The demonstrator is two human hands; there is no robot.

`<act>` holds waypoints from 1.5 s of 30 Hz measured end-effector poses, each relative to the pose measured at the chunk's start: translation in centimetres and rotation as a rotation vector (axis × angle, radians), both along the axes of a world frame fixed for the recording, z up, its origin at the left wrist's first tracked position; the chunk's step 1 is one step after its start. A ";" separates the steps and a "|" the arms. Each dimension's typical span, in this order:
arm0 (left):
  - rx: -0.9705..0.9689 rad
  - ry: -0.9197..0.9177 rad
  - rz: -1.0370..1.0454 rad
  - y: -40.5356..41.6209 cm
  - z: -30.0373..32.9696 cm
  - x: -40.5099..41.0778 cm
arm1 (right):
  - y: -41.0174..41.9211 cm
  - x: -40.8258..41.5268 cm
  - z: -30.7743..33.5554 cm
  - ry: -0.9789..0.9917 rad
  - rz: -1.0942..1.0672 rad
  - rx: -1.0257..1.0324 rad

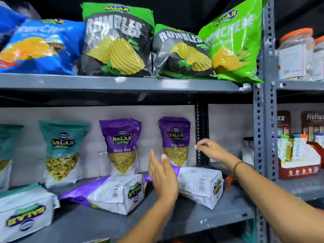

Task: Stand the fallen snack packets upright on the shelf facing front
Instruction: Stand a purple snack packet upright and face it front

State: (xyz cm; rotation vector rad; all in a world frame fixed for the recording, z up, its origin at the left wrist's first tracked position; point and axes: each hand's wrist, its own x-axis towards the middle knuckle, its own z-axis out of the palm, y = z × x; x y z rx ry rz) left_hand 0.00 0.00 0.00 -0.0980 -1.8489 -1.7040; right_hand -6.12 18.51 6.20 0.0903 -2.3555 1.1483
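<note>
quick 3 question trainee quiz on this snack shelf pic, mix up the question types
1. True or false: the left hand grips a packet.
2. How many purple Aloo Sev packets stand upright on the lower shelf?
3. The fallen packet under the right hand shows its: A) front B) back, with barcode C) torn side.

Key: 1 false, its fingers are open and empty; 2 two; 3 B.
</note>
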 end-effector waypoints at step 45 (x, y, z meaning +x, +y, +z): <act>0.314 -0.455 -0.547 1.7 -2.6 -10.5 | -3.3 2.6 -11.0 -0.029 0.226 -0.346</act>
